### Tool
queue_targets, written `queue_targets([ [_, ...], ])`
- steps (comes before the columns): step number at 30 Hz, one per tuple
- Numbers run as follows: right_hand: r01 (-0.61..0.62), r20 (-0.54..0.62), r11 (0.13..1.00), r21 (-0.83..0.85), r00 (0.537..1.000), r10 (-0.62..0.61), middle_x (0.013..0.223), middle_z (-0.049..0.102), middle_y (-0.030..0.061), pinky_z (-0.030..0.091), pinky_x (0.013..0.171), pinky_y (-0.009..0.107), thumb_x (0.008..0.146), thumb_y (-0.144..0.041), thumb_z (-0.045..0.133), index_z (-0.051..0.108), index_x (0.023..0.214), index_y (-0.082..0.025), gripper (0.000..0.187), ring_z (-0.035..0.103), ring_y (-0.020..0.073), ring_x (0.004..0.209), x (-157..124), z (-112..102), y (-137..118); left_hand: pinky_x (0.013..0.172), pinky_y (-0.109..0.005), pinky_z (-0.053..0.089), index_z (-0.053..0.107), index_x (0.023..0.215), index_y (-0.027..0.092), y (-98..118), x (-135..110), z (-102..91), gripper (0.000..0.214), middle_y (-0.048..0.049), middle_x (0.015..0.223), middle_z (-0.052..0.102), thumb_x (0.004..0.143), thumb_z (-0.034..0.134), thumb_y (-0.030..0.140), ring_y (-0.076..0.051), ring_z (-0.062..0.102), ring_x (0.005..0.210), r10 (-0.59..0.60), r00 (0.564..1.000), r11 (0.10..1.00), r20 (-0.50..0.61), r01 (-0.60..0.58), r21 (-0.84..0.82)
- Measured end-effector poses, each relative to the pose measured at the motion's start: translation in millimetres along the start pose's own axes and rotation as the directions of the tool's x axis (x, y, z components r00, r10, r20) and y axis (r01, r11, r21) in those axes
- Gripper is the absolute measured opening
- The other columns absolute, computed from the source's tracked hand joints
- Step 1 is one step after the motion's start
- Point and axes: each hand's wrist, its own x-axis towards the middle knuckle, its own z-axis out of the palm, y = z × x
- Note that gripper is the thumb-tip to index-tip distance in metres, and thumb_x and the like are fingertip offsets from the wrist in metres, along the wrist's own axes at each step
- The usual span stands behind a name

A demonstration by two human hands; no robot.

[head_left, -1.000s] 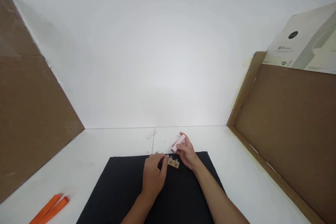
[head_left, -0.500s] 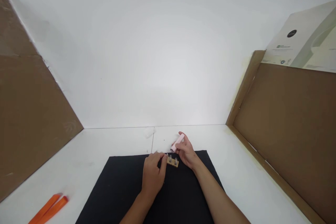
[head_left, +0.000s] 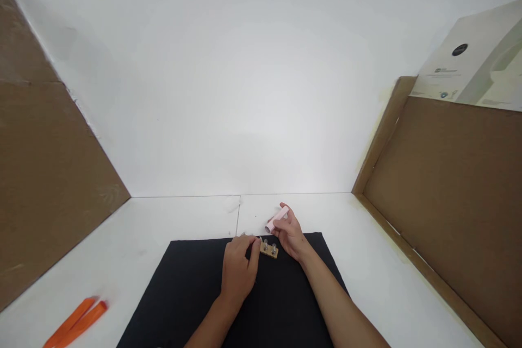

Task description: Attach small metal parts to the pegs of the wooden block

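Observation:
My right hand [head_left: 290, 234] is closed around a short light-pink tube [head_left: 277, 219], held slanted just past the far edge of the black mat [head_left: 196, 293]. The tube's lower end points toward a small wooden strip [head_left: 269, 253], which has at least two clear, bulb-like pieces [head_left: 274, 248] standing on it. My left hand [head_left: 240, 265] covers the strip's left part, thumb and forefinger pinched together. A small pale bit shows at those fingertips, too small to name. What lies under the left hand is hidden.
Two orange strips [head_left: 77, 323] lie on the white table at the lower left. Brown cardboard panels stand at the left [head_left: 53, 185] and right [head_left: 444, 174]. A white wall [head_left: 253, 92] rises behind the table. A crumpled clear scrap [head_left: 234, 205] lies near the wall.
The pink tube has tilted slightly, its lower end a little higher and farther from the wooden strip. My left hand stays in its pinch over the strip.

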Motion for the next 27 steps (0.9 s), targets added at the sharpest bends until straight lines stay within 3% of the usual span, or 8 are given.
queue_targets([
  [27, -0.028, 0.002, 1.000, -0.002, 1.000, 0.028, 0.072, 0.066, -0.0046, 0.046, 0.057, 0.026, 0.059, -0.016, 0.079, 0.035, 0.122, -0.025, 0.077, 0.064, 0.0153, 0.060, -1.8, 2.3, -2.9, 0.075, -0.033, 0.043, 0.064, 0.087, 0.020, 0.1, 1.4, -0.3, 0.027, -0.0040, 0.084, 0.067, 0.097, 0.041, 0.029, -0.020, 0.060, 0.080, -0.038, 0.999, 0.999, 0.016, 0.039, -0.024],
])
